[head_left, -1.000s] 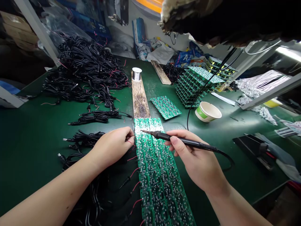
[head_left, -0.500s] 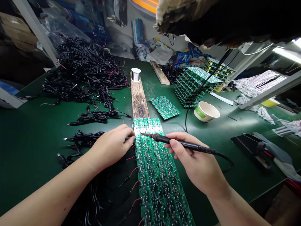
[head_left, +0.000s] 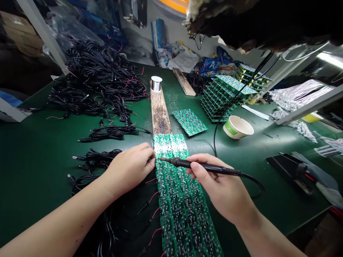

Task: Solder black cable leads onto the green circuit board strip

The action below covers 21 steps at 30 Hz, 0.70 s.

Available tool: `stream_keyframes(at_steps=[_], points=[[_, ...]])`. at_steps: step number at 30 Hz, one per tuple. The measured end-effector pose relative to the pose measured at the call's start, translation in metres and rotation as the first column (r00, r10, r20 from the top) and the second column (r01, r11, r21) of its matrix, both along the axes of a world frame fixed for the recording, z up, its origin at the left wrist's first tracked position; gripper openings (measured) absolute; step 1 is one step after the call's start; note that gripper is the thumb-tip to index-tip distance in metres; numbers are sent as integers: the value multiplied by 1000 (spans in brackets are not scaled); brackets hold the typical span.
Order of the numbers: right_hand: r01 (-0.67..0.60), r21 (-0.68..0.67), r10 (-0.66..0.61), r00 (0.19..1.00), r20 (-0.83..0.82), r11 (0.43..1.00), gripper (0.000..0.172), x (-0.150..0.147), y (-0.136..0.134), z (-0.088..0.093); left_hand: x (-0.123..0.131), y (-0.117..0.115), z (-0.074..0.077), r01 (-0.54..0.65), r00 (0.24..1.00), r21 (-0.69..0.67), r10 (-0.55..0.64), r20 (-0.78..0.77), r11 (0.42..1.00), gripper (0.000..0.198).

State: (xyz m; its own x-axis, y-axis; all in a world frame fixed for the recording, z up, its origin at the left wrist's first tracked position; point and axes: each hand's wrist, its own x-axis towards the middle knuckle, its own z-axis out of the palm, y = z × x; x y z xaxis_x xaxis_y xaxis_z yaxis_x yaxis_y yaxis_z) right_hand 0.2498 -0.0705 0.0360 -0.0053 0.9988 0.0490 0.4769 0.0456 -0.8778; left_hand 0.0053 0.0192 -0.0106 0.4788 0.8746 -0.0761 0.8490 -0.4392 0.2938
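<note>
My right hand [head_left: 214, 178] grips a black soldering iron [head_left: 198, 166] like a pen. The iron's tip lies at the left edge of a long row of green circuit boards [head_left: 177, 192], near my left fingertips. My left hand [head_left: 136, 162] is closed in a pinch at that same edge; a thin red wire [head_left: 150, 164] shows at its fingers, its end hidden. Further down the boards, several red wires [head_left: 155, 213] run off the left edge to black cables. Bundled black cables [head_left: 100, 157] lie beside my left forearm.
A solder spool [head_left: 156, 84] stands on a scorched wooden strip [head_left: 160, 110] beyond the boards. To the right are a loose board [head_left: 189, 122], stacked boards [head_left: 222, 96], a paper cup [head_left: 238, 127] and a hanging black cord [head_left: 215, 139]. A large cable heap [head_left: 96, 71] fills the back left.
The soldering iron's tip has moved slightly down and left to the board edge, closer to my left fingertips. My left hand stays pinched there. The view has shifted a little.
</note>
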Motion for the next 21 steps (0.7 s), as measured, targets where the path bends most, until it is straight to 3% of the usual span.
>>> stream_keyframes(at_steps=[14, 21], points=[[-17, -46, 16, 1000, -16, 999, 26, -4, 6, 1, 0, -2, 3, -4, 1000, -6, 4, -3, 1000, 26], [45, 70, -42, 998, -45, 997, 24, 3, 4, 3, -1, -1, 2, 10, 1000, 5, -10, -22, 1000, 28]])
